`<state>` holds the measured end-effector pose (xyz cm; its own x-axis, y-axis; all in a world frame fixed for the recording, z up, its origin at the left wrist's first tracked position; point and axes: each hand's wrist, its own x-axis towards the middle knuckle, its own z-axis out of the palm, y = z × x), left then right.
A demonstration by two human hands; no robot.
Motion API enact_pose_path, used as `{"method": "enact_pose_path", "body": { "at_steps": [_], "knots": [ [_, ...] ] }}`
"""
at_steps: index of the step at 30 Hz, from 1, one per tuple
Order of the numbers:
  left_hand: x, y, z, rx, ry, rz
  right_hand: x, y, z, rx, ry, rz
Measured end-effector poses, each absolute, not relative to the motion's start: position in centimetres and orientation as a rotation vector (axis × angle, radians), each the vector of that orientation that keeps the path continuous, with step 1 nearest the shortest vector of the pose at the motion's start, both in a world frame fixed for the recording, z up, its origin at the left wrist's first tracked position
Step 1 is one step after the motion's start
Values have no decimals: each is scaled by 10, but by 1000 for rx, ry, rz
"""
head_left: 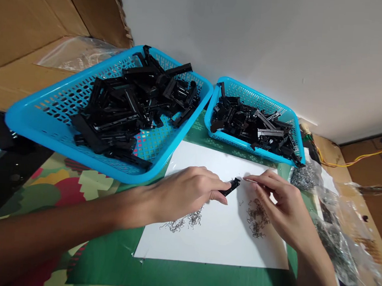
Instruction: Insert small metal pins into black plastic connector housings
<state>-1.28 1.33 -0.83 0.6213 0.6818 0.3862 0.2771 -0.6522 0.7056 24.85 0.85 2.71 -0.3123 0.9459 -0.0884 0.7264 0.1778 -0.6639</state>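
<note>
My left hand (196, 191) pinches a small black plastic part (232, 187) above a white sheet (217, 244). Just right of that part is my right hand (278, 200), its thumb and forefinger close together near the part's end; whatever they hold is too small to make out. On the sheet lie two piles of tiny metal pieces, a left pile (181, 223) partly under my left hand and a right pile (257, 220) beside my right hand.
A large blue basket (49, 130) of black parts stands at the back left, a smaller blue basket (261, 94) of them at the back right. Plastic bags (332, 242) of small metal pieces lie at the right edge. Behind rises a white wall.
</note>
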Motion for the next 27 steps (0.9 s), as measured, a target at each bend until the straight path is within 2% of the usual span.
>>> {"method": "enact_pose_path", "body": {
  "at_steps": [6,12,27],
  "knots": [
    [-13,12,-8,2245,756,885,245,8,27,-1520,-2076,760],
    [-12,13,-9,2256,767,840,226,3,18,-1731,-2012,803],
    [-12,13,-10,2226,779,852,225,-2,9,-1673,-1962,746]
  ]
}}
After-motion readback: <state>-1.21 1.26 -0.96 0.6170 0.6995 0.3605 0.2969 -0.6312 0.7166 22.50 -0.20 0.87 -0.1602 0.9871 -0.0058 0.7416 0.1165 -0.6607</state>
